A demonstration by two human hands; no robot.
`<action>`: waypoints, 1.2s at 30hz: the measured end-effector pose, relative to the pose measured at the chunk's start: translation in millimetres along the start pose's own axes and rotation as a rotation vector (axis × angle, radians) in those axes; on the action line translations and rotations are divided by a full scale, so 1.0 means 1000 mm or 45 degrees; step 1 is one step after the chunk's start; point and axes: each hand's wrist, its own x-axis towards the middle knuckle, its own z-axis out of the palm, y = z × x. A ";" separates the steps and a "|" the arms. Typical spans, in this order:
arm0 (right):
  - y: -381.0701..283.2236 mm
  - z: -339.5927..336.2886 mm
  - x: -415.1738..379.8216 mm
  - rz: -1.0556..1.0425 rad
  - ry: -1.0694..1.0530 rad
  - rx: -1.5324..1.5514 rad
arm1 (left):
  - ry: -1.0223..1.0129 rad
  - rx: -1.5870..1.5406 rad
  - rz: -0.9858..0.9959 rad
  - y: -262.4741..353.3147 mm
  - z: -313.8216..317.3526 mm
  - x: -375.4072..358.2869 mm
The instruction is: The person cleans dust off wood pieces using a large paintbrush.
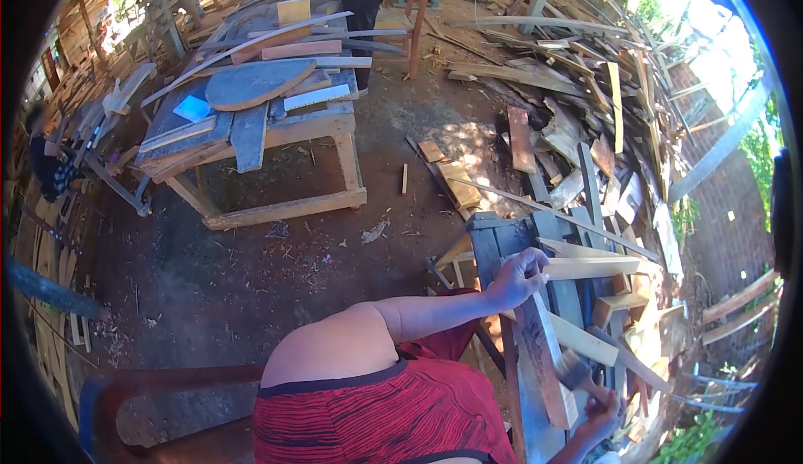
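Observation:
My left hand [517,281] is closed at the upper end of a wooden block [542,351], thumb and fingertips pinched together. The block slants down toward me across a workbench [492,251] heaped with offcuts. In my right hand [604,420] is a paintbrush [575,374], its fingers wrapped round the brown handle. The brush's dark bristles are right at the block's side, near its lower end. A pale wooden strip [590,267] lies just beyond my left hand, and another strip [585,339] passes behind the block.
A large pile of scrap boards [577,121] covers the ground at the right. Across the dirt floor stands a wooden table [288,203] bearing planks and a rounded board [259,84]. One person [360,4] stands behind it; another person [54,159] is at far left.

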 end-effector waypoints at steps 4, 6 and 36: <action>0.015 -0.029 0.021 0.002 0.100 -0.030 | -0.028 -0.025 0.029 0.003 -0.002 0.000; 0.014 -0.034 0.017 -0.017 0.124 -0.053 | -0.033 -0.028 0.013 0.005 -0.002 -0.001; -0.013 -0.011 -0.038 -0.230 0.200 -0.222 | 0.057 0.020 -0.616 -0.039 -0.034 -0.024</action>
